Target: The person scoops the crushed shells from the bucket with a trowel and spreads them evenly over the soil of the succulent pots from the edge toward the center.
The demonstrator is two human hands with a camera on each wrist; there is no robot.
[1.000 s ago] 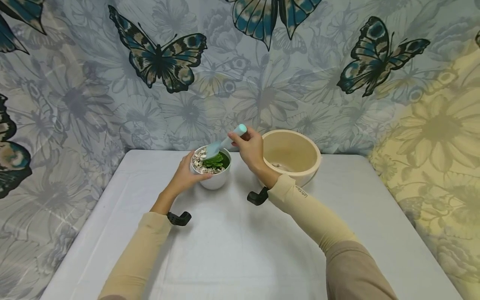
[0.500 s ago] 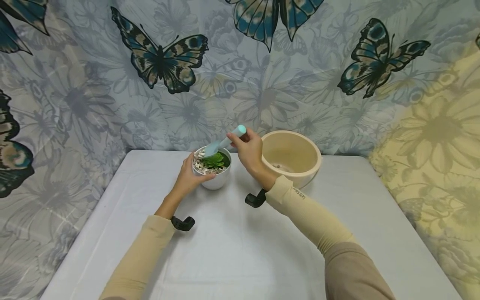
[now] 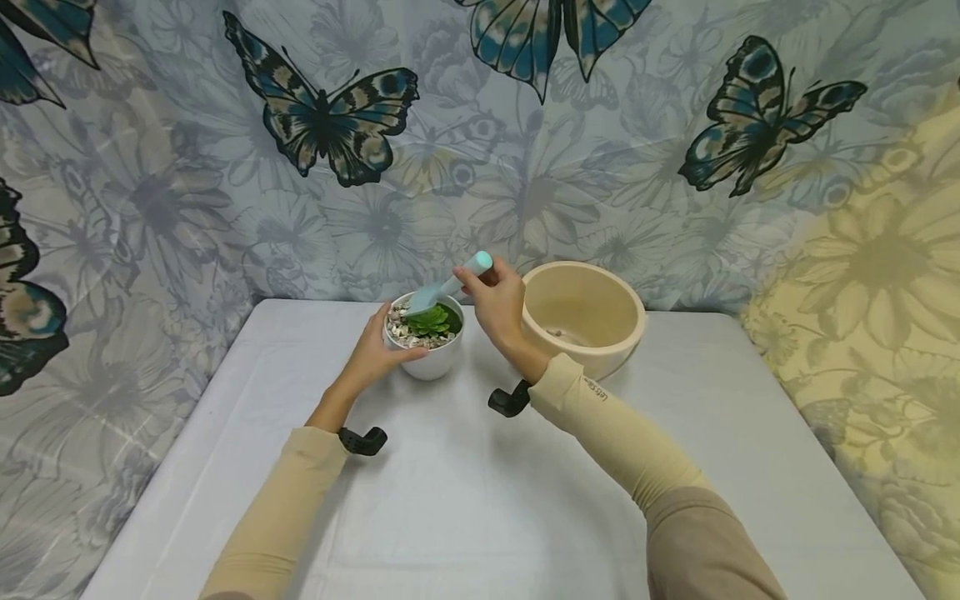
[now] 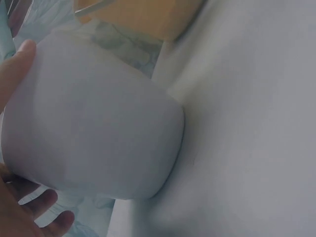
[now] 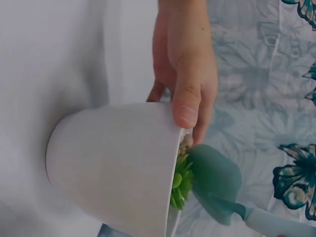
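Note:
A small white pot [image 3: 426, 365] stands on the table, holding a green succulent [image 3: 431, 321] ringed by pale pebbles [image 3: 400, 335]. My left hand [image 3: 372, 354] grips this pot from the left, thumb at the near rim and fingers round the far side. In the left wrist view the pot's wall [image 4: 94, 118] fills much of the picture. My right hand [image 3: 501, 304] pinches the handle of a light blue hand trowel [image 3: 425, 298] above the pot. The trowel's blade [image 5: 215, 180] lies across the pot's mouth, close to the leaves. Whether it touches the pebbles is hard to tell.
A larger beige pot [image 3: 600, 362] stands just right of the right hand, with a few pebbles [image 3: 561, 335] at its bottom. White cloth covers the table [image 3: 450, 508]. Behind it hangs a patterned backdrop [image 3: 532, 192] with butterflies.
The trowel's blade has shifted only slightly over the pebbles at the back left of the white pot. Both hands keep their holds, with small movements of the left wrist.

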